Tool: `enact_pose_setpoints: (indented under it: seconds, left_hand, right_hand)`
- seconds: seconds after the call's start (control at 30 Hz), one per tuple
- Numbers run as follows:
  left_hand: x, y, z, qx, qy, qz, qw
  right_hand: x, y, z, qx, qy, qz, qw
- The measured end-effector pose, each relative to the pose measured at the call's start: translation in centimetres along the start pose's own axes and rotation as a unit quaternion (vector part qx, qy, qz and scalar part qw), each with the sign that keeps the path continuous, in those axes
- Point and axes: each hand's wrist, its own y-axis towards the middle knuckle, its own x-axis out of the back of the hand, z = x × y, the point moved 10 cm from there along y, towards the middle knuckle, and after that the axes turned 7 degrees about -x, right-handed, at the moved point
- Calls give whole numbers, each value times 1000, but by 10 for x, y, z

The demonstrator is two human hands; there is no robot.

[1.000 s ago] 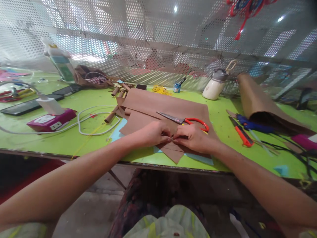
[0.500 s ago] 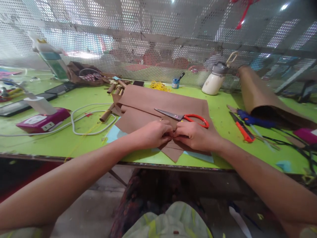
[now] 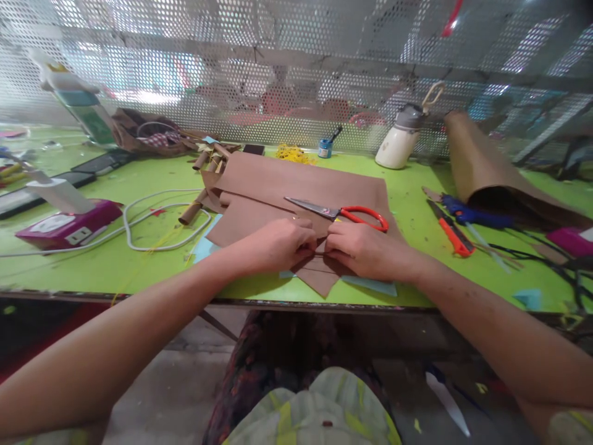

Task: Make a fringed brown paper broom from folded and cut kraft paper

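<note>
Sheets of brown paper (image 3: pixel 301 173) lie overlapped on the green table, and light blue paper (image 3: pixel 370 286) shows under their edges. A pointed brown paper flap (image 3: pixel 319 281) reaches toward me near the front edge. My left hand (image 3: pixel 290 244) has its fingers closed on the folded paper behind that flap. Just to its right, my right hand (image 3: pixel 359 247) pinches the same paper, a small gap between the two. Fingertips partly hide the fold. Scissors with red handles (image 3: pixel 364 217) rest on the paper right behind my hands, blades pointing left.
To the left are a purple power strip (image 3: pixel 69 225) and a white cable (image 3: pixel 132 241). At right lie a red cutter (image 3: pixel 451 235), a blue glue gun (image 3: pixel 463 210) and rolled brown paper (image 3: pixel 486 167). A white bottle (image 3: pixel 396 142) stands behind, near the perforated metal screen (image 3: pixel 231 74).
My hands have moved slightly apart along the fold, leaving a wider gap between the fingertips. The whole view has shifted a little. The scissors stay in place on the paper.
</note>
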Motion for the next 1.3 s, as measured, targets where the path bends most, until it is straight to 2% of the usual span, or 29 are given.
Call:
enact_pose_setpoints:
  seconds: [0.3,0.63,1.0,1.17,1.3]
  left_hand:
    - [6,-6,-2,4,-5,22,1000]
    - [6,-7,-7,8,77,42,996]
    - [5,-9,-18,-25,123,72,989]
    - [5,-10,-22,-45,119,60,990]
    - [7,-10,-15,-24,97,53,994]
  right_hand:
    - [-3,-8,-5,-9,-44,19,999]
    - [-3,-14,-3,-14,-74,24,997]
    - [1,-17,16,38,-108,9,993]
    - [-7,-19,31,57,-214,25,975]
    - [-11,-21,41,66,-262,25,963]
